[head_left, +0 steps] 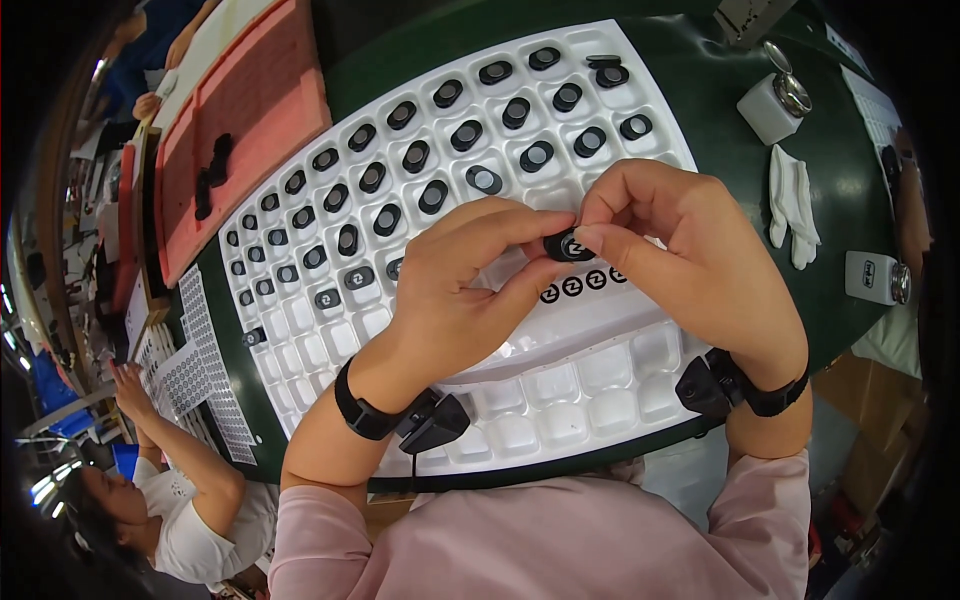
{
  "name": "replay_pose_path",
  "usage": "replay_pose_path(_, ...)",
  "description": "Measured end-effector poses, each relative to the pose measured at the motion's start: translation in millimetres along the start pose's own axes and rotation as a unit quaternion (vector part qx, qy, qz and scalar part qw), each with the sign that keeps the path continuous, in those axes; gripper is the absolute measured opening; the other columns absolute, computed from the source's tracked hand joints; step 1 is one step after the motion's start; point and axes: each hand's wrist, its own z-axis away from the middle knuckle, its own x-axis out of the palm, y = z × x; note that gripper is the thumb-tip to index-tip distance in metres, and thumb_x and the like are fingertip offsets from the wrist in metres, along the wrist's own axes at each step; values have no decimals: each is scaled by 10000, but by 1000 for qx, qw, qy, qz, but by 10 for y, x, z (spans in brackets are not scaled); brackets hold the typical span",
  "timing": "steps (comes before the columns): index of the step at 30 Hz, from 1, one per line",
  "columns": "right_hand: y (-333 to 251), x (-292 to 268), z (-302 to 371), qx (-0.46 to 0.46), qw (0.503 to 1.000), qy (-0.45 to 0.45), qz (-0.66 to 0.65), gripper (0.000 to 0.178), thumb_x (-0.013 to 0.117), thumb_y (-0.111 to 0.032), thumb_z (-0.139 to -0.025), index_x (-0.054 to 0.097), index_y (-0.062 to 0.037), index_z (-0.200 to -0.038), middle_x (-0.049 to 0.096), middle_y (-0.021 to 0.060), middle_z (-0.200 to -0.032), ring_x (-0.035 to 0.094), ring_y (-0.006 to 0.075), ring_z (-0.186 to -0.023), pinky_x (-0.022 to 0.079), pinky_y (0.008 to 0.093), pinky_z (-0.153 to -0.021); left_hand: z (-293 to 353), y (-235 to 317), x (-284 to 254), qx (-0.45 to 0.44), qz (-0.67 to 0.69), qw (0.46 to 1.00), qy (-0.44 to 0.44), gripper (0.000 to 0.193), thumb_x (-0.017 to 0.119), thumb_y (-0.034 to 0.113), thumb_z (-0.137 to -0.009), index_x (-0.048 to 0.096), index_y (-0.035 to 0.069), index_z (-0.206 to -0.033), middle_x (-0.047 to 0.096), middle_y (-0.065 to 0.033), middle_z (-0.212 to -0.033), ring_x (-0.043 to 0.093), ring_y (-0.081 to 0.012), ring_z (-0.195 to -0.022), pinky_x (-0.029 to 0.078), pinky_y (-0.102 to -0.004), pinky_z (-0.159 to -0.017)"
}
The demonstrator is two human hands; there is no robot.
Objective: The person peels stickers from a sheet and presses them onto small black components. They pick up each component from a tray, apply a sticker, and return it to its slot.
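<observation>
Over the white tray, the left hand and right hand pinch the black piece from opposite sides, finger and thumb closed, so uneven thumb pressure could skew its emblem.

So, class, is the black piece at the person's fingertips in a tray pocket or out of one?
Out: left hand and right hand hold the black piece over the white tray.
</observation>
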Motion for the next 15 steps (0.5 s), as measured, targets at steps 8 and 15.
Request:
replay_pose_path(8,28,24,6,-22,999,18,34,77,668,-35,-897,630,33,-906,628,15,-831,551,75,-780,455,245,-719,-15,-21,27,26,-14,999,25,348,789,-16,-780,723,56,-1115,709,-82,-922,683,-185,-797,543,-288,-711)
replay_pose_path(15,51,32,8,-41,998,27,46,69,673,-25,-883,635,31,-895,629,15,-815,556,82,-760,465,251,-711,-21,-17,36,28,-14,999,23,350,792,-18,-778,726,57,-1114,713,-83,-928,681,-193,-799,554,-290,-709)
